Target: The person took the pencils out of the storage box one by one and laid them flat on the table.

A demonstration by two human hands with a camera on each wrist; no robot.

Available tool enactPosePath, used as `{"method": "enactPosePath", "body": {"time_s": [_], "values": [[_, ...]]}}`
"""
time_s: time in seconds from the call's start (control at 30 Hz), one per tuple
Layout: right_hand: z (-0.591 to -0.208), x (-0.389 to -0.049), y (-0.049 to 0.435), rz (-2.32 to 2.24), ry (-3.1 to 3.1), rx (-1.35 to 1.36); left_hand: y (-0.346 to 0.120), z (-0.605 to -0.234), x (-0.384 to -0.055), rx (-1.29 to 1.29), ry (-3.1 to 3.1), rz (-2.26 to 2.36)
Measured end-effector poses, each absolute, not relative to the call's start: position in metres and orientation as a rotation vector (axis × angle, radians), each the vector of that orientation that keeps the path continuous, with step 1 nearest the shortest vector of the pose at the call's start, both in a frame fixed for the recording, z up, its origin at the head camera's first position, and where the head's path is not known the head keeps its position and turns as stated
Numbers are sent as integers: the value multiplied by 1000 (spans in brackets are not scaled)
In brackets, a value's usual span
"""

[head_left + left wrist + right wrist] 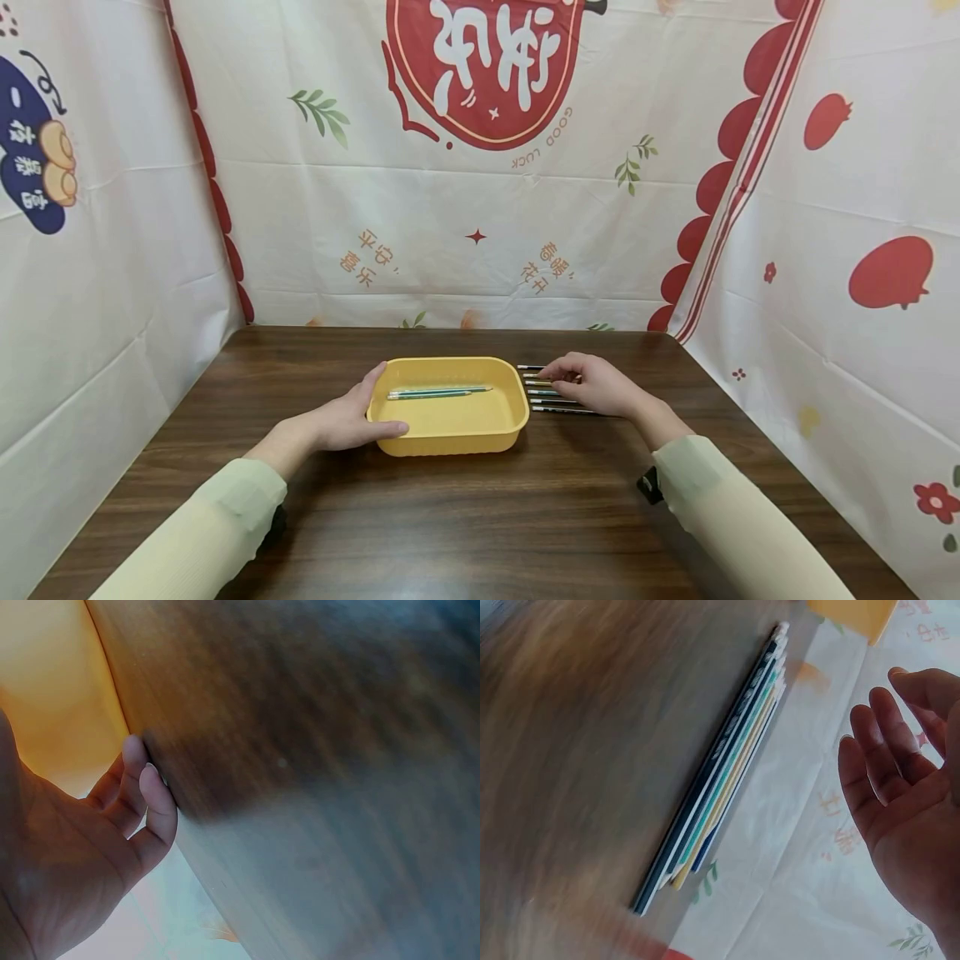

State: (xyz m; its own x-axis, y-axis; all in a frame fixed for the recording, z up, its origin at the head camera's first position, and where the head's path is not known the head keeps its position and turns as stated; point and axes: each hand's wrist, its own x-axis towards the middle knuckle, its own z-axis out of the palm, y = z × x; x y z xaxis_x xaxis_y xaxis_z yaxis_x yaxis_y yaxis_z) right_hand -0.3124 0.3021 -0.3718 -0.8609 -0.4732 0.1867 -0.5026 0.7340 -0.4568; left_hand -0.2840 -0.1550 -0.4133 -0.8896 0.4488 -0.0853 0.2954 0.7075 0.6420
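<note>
A yellow plastic tray (453,446) stands on the table with a few green pencils (431,394) lying in it. My left hand (341,423) holds the tray's left end, the thumb over the near rim and the fingers along the far left corner. To the right of the tray several pencils (551,402) lie side by side, black, green and yellowish, their white ends toward it. Above their far part hovers my right hand (600,387), fingers loosely bent. The right wrist view shows the hand (907,780) apart from the pencil row (724,765), with nothing in it.
The dark wooden table (450,517) ends at a white printed cloth (450,200) that hangs behind it. Similar cloth hangs along the left and right sides. Dark wrist devices (650,485) show below the sleeves.
</note>
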Motion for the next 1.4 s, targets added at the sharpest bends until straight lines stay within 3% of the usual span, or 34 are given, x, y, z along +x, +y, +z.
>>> {"method": "enactPosePath", "body": {"time_s": [0.67, 1.4], "values": [[-363, -312, 235, 824, -2878, 943, -156, -416, -285, 595, 2671, 953], [-377, -331, 171, 860, -2852, 1042, -156, -413, -285, 563, 2676, 936]]}}
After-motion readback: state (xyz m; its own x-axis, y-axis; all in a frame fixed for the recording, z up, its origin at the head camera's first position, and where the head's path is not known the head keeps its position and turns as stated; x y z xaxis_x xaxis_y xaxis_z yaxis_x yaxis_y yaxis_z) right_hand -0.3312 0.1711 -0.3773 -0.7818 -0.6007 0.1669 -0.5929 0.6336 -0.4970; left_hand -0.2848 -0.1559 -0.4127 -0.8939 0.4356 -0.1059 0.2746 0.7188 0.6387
